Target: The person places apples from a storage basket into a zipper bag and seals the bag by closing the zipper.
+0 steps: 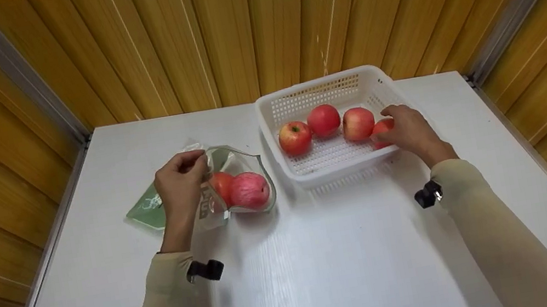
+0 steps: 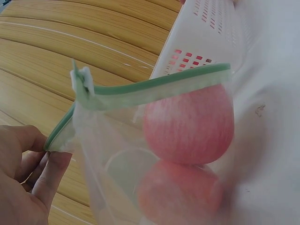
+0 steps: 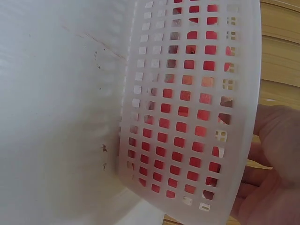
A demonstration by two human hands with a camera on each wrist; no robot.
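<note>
My left hand (image 1: 182, 177) pinches the green-edged rim of a clear zip bag (image 2: 112, 117) between thumb and fingers, and the bag's mouth gapes. Inside the bag lie two red apples, a pinkish apple (image 1: 249, 191) near the mouth and another apple (image 1: 223, 186) beside it. Over the right end of a white plastic basket (image 1: 310, 174), my right hand (image 1: 411, 131) reaches in, its thumb and fingers around an apple (image 1: 382, 131). That apple is partly hidden by the hand. In the right wrist view, the curled fingers (image 3: 253, 180) show behind the perforated basket wall.
Three other apples sit in the basket, among them a yellowish-red apple (image 1: 295, 137) at the left. Basket and bag stand side by side on a white table (image 1: 295, 283). Wood-look panels (image 1: 225, 33) rise behind the table and on both sides.
</note>
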